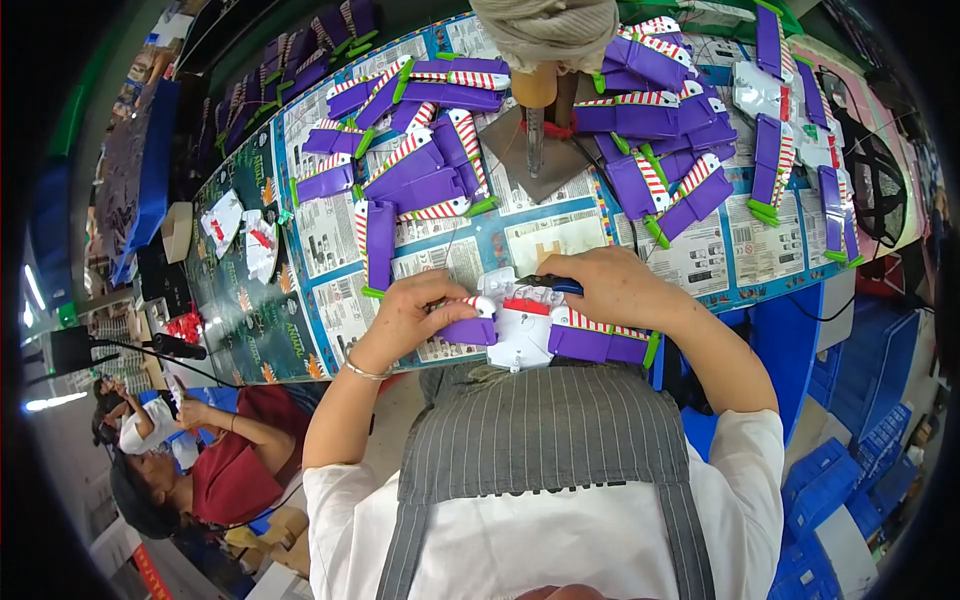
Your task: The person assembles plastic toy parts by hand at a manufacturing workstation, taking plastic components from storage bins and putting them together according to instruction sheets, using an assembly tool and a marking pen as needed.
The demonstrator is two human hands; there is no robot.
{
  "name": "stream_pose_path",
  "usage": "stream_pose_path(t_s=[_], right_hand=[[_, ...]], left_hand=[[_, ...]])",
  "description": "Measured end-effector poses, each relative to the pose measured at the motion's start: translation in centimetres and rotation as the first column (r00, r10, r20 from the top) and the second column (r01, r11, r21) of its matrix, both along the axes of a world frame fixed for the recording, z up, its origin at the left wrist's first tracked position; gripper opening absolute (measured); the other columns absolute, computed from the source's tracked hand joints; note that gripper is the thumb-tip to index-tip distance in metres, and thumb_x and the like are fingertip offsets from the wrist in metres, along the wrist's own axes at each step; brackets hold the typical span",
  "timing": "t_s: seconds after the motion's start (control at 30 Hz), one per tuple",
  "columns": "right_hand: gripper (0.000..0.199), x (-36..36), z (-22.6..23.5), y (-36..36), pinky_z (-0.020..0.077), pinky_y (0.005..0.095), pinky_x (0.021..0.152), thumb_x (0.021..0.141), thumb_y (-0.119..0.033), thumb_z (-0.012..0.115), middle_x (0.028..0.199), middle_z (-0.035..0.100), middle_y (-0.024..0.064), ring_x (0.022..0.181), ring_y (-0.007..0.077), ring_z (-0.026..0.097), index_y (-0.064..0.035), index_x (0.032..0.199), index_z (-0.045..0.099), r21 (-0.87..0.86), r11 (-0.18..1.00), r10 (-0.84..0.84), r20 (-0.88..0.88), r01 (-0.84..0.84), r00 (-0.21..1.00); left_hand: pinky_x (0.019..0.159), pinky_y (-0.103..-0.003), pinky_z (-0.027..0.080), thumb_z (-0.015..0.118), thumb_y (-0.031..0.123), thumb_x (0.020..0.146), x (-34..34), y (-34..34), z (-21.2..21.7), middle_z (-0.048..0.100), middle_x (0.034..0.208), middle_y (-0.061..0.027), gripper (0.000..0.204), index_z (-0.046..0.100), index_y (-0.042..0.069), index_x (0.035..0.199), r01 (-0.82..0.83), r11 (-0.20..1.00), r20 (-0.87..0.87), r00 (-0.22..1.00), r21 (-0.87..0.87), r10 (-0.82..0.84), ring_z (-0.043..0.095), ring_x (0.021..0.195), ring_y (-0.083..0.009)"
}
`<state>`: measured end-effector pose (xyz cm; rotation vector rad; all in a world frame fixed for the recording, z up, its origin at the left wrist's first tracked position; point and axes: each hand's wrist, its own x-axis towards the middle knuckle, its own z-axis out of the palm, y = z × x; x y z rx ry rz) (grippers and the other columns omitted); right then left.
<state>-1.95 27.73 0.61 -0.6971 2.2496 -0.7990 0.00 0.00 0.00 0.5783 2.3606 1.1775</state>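
Note:
At the near table edge, in front of my apron, lies a white plastic shell [521, 340] with a red strip [526, 306] across it. My left hand [412, 308] is closed on a purple arm piece [470, 332] with a red-and-white striped edge, at the shell's left side. A second purple arm piece [598, 344], green at its end, adjoins the shell on the right. My right hand [612, 286] grips small dark-handled pliers [562, 284], their tip over the shell's upper part. The jaws are too small to read clearly.
A post-mounted tool with a metal shaft [535, 140] stands behind my hands. Several purple arm pieces [418, 180] lie left of it and more [660, 120] right. White shells [262, 245] lie at far left. Another person [240, 460] sits left; blue crates [830, 490] stand right.

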Motion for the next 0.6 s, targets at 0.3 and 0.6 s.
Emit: stream_pose_path(t_s=[0.3,0.6], right_hand=[[0.032,-0.1,-0.5,0.5,0.0465,0.0435,0.075,0.077,-0.016,0.06,0.085,0.064,0.0158,0.084,0.0321,0.062,-0.0131,0.109,0.056,-0.035,0.999,0.008,0.019,-0.008,1.0],[0.034,0.3,-1.3,0.4,0.0456,0.0436,0.072,0.077,-0.019,0.065,0.08,0.063,0.0134,0.078,0.0329,0.061,-0.0146,0.108,0.055,-0.065,0.998,-0.008,-0.022,0.006,1.0]], left_hand=[[0.057,-0.031,0.043,0.072,0.019,0.073,-0.7,0.5,0.1,0.058,0.071,-0.0066,0.018,0.065,0.005,0.082,0.033,0.999,-0.012,0.999,-0.014,-0.033,0.056,0.064,-0.0209],[0.058,-0.03,0.044,0.072,0.02,0.073,-1.1,0.6,-0.5,0.059,0.072,-0.0062,0.017,0.065,0.006,0.081,0.041,0.998,-0.018,0.999,-0.043,-0.042,0.058,0.065,-0.0214]])
